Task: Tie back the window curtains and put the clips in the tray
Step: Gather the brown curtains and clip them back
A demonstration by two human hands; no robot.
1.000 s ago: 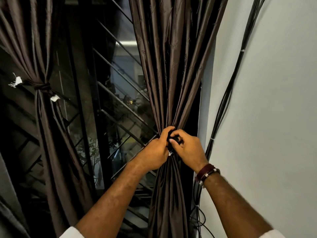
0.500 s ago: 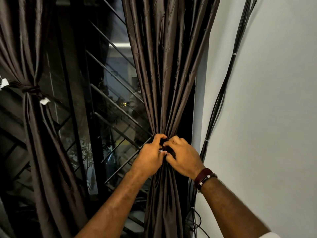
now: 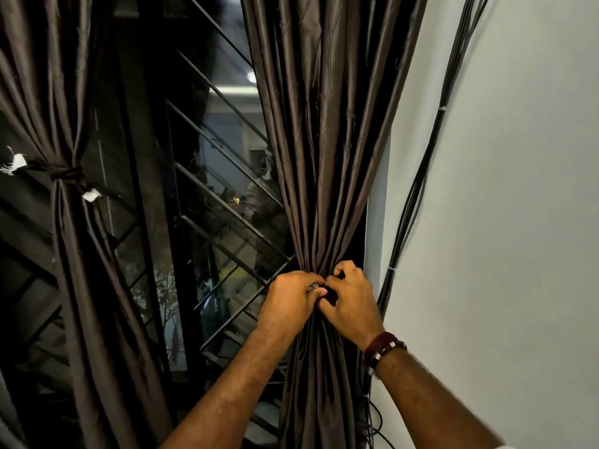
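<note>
Two hands met at the gathered waist of the right curtain (image 3: 327, 163). The left hand (image 3: 290, 306) had its fingers (image 3: 316, 286) curled and pinching a dark tie (image 3: 329, 293) with a small metallic piece at its tip. The right hand (image 3: 351, 303) curled its fingers on the same tie from the opposite side, touching the left. The tie lay between both sets of fingers, mostly hidden. The left curtain (image 3: 74, 254) hung already tied with a knotted band (image 3: 66, 173).
</note>
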